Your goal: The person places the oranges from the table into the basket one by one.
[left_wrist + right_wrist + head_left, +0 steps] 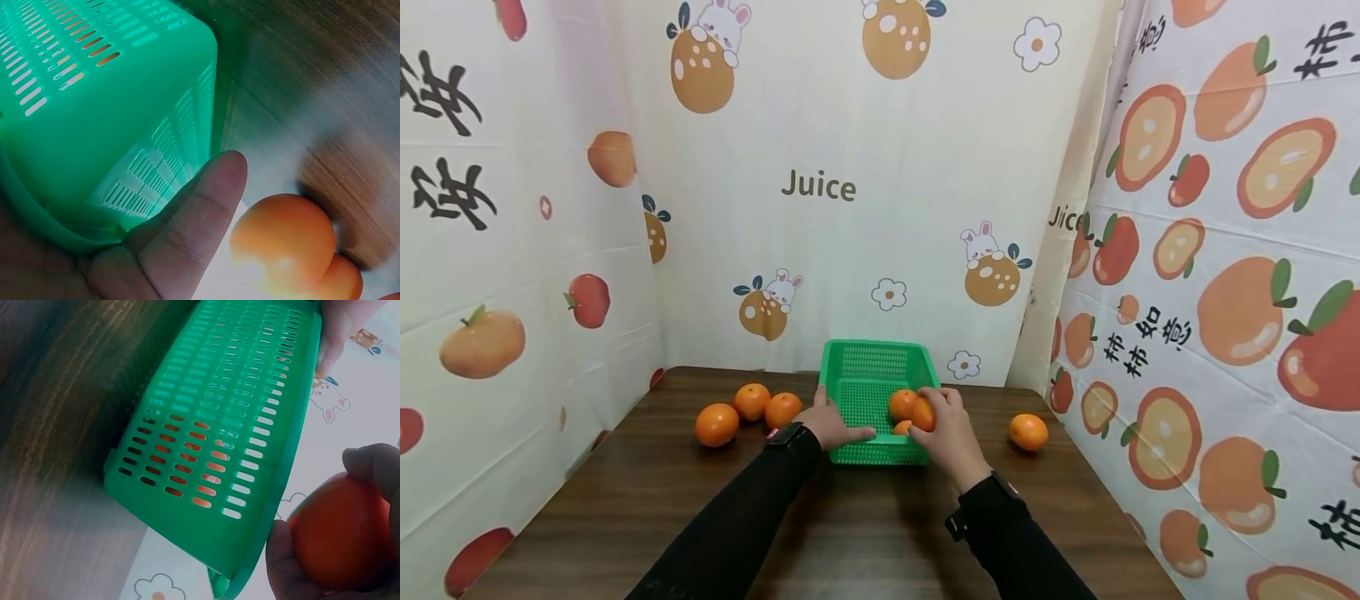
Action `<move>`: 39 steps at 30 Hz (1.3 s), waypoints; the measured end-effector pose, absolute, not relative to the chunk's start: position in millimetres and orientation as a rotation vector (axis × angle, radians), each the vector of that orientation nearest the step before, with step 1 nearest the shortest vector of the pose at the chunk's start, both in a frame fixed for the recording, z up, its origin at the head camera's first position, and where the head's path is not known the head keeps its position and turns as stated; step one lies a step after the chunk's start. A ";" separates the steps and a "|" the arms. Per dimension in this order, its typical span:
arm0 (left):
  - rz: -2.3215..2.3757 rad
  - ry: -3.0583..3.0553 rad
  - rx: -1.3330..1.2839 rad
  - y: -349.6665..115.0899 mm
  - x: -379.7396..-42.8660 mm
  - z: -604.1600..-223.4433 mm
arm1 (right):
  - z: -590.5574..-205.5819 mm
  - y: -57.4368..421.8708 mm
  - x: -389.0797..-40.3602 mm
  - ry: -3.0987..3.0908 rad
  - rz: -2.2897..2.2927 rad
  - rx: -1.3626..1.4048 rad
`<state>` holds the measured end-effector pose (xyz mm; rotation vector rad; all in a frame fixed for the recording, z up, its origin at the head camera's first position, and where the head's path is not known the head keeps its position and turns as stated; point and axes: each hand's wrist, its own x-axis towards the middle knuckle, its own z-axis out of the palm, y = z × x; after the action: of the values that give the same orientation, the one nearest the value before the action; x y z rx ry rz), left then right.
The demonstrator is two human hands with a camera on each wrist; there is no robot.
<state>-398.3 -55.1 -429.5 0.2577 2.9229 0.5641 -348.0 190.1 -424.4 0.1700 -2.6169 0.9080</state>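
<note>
A green plastic basket (880, 452) stands on the table with two oranges (902, 405) inside. My left hand (829, 427) rests on its front-left corner, thumb straight along the front rim. In the left wrist view, a straight finger (200, 225) lies against the outside of the basket (125, 125). My right hand (951, 433) grips another orange (923, 414) at the basket's right front. The right wrist view shows this orange (344, 534) between thumb and fingers, just past the rim of the basket (206, 431).
Left of the basket sit three oranges (717, 425) close together. A single orange (1028, 432) lies to the right on the brown wooden table (850, 533). Fruit-printed cloths (850, 233) hang behind and on both sides.
</note>
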 end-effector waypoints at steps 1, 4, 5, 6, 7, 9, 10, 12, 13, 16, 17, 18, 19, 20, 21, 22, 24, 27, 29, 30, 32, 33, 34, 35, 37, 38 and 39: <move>0.569 2.923 0.255 -55.0 -397.8 -429.8 | -424.9 189.7 -348.0 -2.614 0.908 0.173; 0.580 2.928 0.259 -55.3 -395.2 -428.8 | -426.9 188.3 -348.4 -2.609 0.905 0.183; 0.577 2.930 0.258 -55.2 -394.4 -428.4 | -427.4 187.8 -348.5 -2.606 0.906 0.186; 0.575 2.933 0.257 -55.4 -393.6 -428.0 | -428.0 187.3 -348.9 -2.599 0.904 0.191; 0.572 2.938 0.258 -55.7 -393.1 -427.4 | -428.4 186.5 -349.2 -2.593 0.905 0.195; 0.564 2.945 0.262 -56.1 -392.2 -426.1 | -429.5 184.8 -349.8 -2.578 0.912 0.206; 0.562 2.946 0.265 -56.1 -391.5 -425.5 | -429.7 183.7 -349.4 -2.571 0.919 0.210; 0.568 2.950 0.273 -57.0 -390.1 -423.7 | -430.4 180.6 -348.5 -2.549 0.930 0.223; 0.573 2.950 0.275 -57.3 -389.8 -423.2 | -431.2 179.0 -348.4 -2.539 0.932 0.228; 0.595 2.946 0.274 -57.8 -390.3 -423.4 | -433.9 173.6 -348.1 -2.501 0.945 0.234; 0.603 2.945 0.273 -58.0 -391.0 -424.1 | -435.1 171.9 -348.2 -2.485 0.949 0.230; 0.607 2.944 0.272 -57.8 -392.2 -425.4 | -436.3 170.5 -348.6 -2.473 0.958 0.223; 0.610 2.942 0.269 -57.7 -393.4 -426.9 | -437.8 169.3 -349.2 -2.463 0.965 0.214; 0.613 2.940 0.263 -57.5 -394.8 -428.5 | -439.1 168.1 -349.5 -2.451 0.977 0.204; 0.613 2.939 0.259 -57.2 -396.1 -430.3 | -440.7 167.1 -350.0 -2.442 0.985 0.195; 0.615 2.939 0.259 -57.0 -396.0 -431.2 | -442.4 166.0 -350.3 -2.433 0.995 0.187; 0.612 2.940 0.262 -56.9 -395.4 -432.3 | -445.8 164.3 -351.4 -2.418 1.007 0.187; 0.601 2.943 0.286 -57.3 -392.8 -431.6 | -451.3 161.1 -352.8 -2.391 1.022 0.199; 0.585 2.947 0.297 -57.6 -391.2 -430.2 | -453.9 159.1 -354.4 -2.376 1.022 0.211; 0.582 2.950 0.297 -57.7 -390.4 -429.6 | -454.7 158.0 -355.0 -2.371 1.019 0.217; 0.582 2.951 0.288 -57.5 -389.7 -429.0 | -455.9 156.2 -356.8 -2.381 1.008 0.222; 0.586 2.952 0.283 -57.3 -389.1 -428.4 | -456.0 155.3 -357.7 -2.391 1.005 0.223; 0.590 2.951 0.278 -57.3 -388.9 -428.5 | -455.8 154.4 -358.6 -2.404 1.001 0.223; 0.592 2.949 0.275 -57.3 -388.6 -428.4 | -455.3 153.5 -359.4 -2.420 0.995 0.222; 0.599 2.950 0.278 -57.5 -389.3 -429.1 | -453.9 151.8 -361.0 -2.455 0.978 0.219; 0.597 2.953 0.282 -57.6 -389.9 -429.6 | -452.8 150.9 -361.7 -2.467 0.968 0.219; 0.593 2.953 0.281 -57.5 -391.2 -430.4 | -451.5 149.9 -362.6 -2.484 0.965 0.214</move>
<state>-391.2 -57.5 -430.4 0.2812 2.9529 0.5933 -362.6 149.9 -451.5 0.2136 -2.4836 0.9648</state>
